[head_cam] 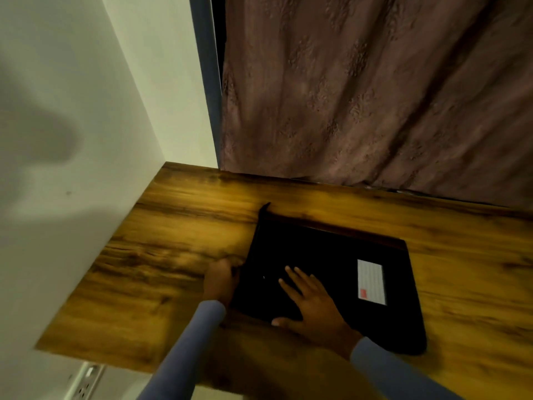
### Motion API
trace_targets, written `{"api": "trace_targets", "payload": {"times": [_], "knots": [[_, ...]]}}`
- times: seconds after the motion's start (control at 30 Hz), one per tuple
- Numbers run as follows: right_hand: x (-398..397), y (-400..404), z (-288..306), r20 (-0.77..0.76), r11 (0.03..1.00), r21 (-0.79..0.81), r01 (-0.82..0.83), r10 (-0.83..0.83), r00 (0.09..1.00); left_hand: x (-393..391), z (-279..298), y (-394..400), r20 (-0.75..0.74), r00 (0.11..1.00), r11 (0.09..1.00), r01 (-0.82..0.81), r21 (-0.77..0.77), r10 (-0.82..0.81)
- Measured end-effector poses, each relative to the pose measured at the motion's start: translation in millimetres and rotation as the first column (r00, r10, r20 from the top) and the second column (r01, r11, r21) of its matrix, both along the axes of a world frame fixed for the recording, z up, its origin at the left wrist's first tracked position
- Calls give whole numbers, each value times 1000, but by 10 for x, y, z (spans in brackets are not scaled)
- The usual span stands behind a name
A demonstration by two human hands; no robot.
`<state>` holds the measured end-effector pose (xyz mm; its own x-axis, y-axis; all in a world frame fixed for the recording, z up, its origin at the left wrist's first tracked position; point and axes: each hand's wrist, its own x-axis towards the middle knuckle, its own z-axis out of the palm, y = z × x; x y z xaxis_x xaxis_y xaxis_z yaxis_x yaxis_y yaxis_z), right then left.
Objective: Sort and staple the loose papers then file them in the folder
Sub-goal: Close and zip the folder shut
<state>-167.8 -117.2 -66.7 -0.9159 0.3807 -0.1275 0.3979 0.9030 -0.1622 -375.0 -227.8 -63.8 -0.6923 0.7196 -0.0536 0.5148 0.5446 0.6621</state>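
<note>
A black folder [326,255] lies flat on the wooden desk [178,226], with a white label [371,281] bearing a small red mark on its cover. My right hand [311,307] rests flat on the folder's near part, fingers straight and spread. My left hand [220,281] is at the folder's left edge with fingers curled round that edge; the fingertips are hidden. No loose papers or stapler are in view.
A white wall [72,140] borders the desk on the left. A brown patterned curtain [375,90] hangs behind the desk's far edge. A wall socket [86,382] sits below the desk's near left corner. Bare wood surrounds the folder.
</note>
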Motion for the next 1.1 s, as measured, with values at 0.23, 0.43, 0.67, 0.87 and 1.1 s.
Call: {"api": "trace_targets", "payload": {"times": [0.23,0.43,0.67,0.87,1.1], "knots": [[112,-145,-79,173,1000,11,21,-23,985,198,189,75,4,992,984,-126,-123,128],[93,-126,-98,122,998,19,62,-64,990,206,343,39,-2,997,990,-79,-120,79],[59,-96,67,128,993,119,-9,-7,992,376,236,-361,135,986,994,-87,-71,96],[23,-171,-37,192,996,84,36,-51,980,1072,16,-775,370,892,961,-277,-8,260],[56,-274,99,62,995,85,41,-47,997,1598,117,-509,552,792,915,-386,121,261]]}}
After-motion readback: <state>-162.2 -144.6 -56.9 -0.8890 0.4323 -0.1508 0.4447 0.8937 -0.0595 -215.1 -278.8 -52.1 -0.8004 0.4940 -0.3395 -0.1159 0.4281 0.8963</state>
